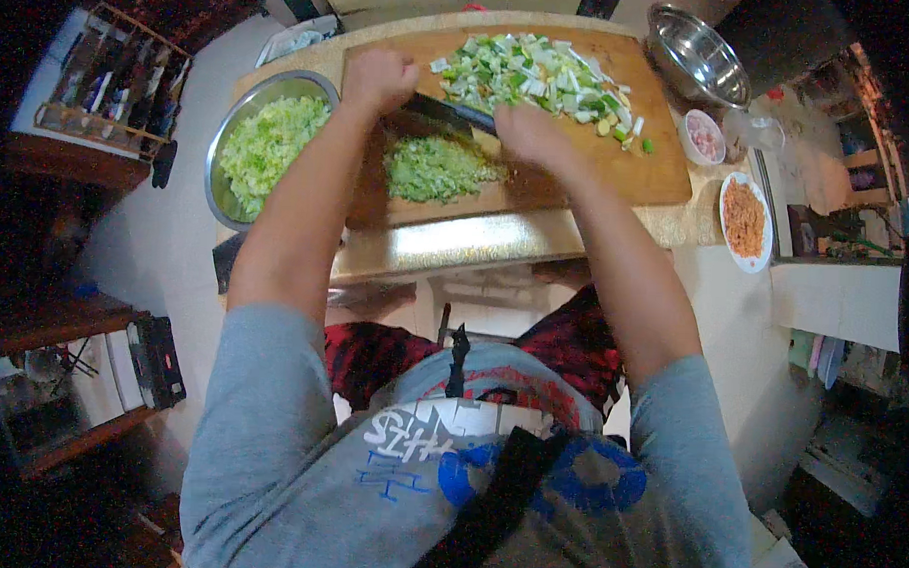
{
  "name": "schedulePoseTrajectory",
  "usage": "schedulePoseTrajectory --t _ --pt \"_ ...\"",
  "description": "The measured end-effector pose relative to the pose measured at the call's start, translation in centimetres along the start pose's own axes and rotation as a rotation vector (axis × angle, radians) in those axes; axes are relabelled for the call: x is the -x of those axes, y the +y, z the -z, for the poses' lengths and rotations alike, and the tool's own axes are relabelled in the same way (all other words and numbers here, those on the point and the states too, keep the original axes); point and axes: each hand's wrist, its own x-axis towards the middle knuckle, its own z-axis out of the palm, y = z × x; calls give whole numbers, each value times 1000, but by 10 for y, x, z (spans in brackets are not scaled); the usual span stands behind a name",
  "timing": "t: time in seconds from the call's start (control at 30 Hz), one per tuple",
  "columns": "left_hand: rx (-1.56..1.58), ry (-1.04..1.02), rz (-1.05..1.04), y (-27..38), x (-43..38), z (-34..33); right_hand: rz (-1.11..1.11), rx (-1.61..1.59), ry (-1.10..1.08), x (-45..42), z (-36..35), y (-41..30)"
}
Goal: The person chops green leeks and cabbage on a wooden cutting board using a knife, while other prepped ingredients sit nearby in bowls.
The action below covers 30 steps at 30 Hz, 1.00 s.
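A kitchen knife (457, 113) with a dark blade spans the gap between my two fists, above the wooden cutting board (608, 173). My right hand (531, 133) is closed around its right end. At the other end, my left hand (380, 80) is clenched on it; its exact grip is blurred. Just below the knife lies a mound of finely minced greens (437, 169). Coarsely cut scallions (537, 73), white and green, spread over the far part of the board. To the left, chopped pale-green vegetable (275, 146) fills a steel bowl (212, 174), partly behind my left forearm.
A shiny steel bowl (699, 56) stands at the back right. Near it are a small white bowl of pinkish chopped food (704, 135) and a white plate of orange-brown bits (743, 219). The table's front edge (463, 258) runs close before my lap.
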Motion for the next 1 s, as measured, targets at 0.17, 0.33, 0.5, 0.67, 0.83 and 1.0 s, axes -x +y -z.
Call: schedulePoseTrajectory --t 0.17,0.33,0.5,0.67,0.83,1.0 --pt "-16 8 13 -18 -2 6 -67 -117 54 11 -7 -19" --pt "7 7 84 -9 14 13 74 24 8 5 -15 4" --pt "-80 14 83 15 31 16 84 53 15 26 -10 6" --pt "28 -21 21 77 29 36 -34 12 68 52 11 49" --pt "74 179 19 32 -7 42 -95 -111 182 39 64 17" --pt "115 279 -71 -21 -25 22 -160 -219 258 9 42 -13"
